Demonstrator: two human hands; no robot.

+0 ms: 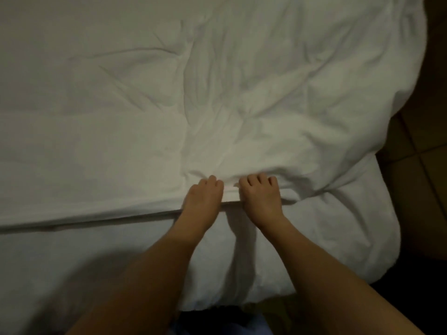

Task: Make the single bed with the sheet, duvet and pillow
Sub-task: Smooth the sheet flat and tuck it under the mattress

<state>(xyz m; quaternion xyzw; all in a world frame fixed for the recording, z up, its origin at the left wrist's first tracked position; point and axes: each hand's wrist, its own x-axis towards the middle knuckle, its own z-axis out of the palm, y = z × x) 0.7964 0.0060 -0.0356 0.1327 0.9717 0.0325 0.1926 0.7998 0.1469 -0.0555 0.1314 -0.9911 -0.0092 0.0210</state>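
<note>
Readable text: none anywhere in the head view.
White crumpled fabric duvet (217, 97): plain, no label, brand or number to be read.
Brown tiled floor (416, 165), right of the duvet: dim, bears no sign or marking that can be read.

Matt white cloth duvet (242, 97), soft, heavily creased; smoother white cloth sheet (72, 257) below; dim floor (420, 165) possibly brown tile, slightly glossy.
</note>
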